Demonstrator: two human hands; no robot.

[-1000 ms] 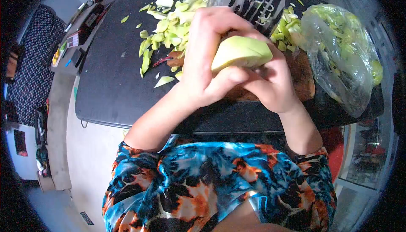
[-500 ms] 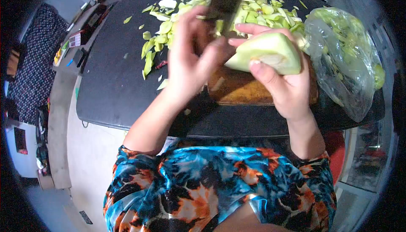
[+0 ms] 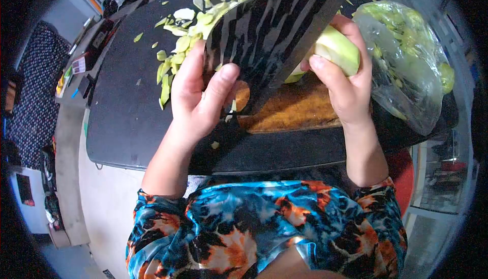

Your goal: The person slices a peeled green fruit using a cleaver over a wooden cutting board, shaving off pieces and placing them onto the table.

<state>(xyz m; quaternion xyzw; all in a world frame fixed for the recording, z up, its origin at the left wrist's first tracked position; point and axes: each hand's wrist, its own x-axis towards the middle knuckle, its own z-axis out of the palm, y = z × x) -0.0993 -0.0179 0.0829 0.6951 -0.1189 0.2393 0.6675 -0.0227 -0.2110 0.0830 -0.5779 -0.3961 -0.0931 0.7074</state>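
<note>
My left hand (image 3: 195,98) is closed on a broad cleaver (image 3: 269,40), its thumb against the near side of the blade. Dark and grey streaks cover the blade, which is raised and tilted across the middle of the view. In my right hand (image 3: 345,81) is a chunk of pale green gourd (image 3: 340,50), gripped between thumb and fingers. The blade's right edge overlaps the gourd in view; whether they touch, I cannot tell. Below both lies a brown wooden cutting board (image 3: 300,109), partly hidden by the cleaver.
Thin green slices (image 3: 180,45) are scattered over the black table (image 3: 122,96), many of them behind the cleaver. A clear plastic bag (image 3: 406,70) with green pieces inside lies at the right. Part of a red seat (image 3: 404,177) shows below the table's right edge.
The cleaver has swung down and toward me, its broad face now turned to view. My left hand has moved left and lower. The gourd has turned in my right hand.
</note>
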